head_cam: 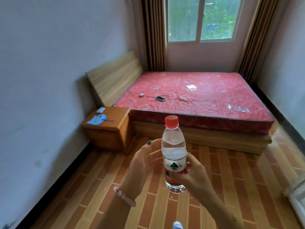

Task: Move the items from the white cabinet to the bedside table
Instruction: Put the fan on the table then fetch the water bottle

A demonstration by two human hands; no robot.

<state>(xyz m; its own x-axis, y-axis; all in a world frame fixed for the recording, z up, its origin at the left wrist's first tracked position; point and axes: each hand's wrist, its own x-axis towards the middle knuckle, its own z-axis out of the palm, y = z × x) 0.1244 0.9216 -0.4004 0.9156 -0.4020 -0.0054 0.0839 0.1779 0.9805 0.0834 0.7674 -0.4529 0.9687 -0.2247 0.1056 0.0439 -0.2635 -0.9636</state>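
Observation:
A clear water bottle point(174, 152) with a red cap and a red-and-white label stands upright in front of me. My right hand point(192, 175) grips its lower half. My left hand point(142, 164) is beside the bottle on the left, fingers spread, fingertips near or touching its side. The wooden bedside table point(115, 128) stands ahead on the left against the wall, beside the bed. On its top lie a blue flat item point(97, 119) with a blue stick and a small white box point(100, 110). The white cabinet shows only as a white edge point(297, 199) at the right border.
A bed with a red mattress point(206, 100) fills the middle of the room; a phone point(160, 98), a small charger and papers lie on it. Wooden headboard at left, window and brown curtains behind. Brick-pattern floor point(99, 187) lies between me and the bedside table.

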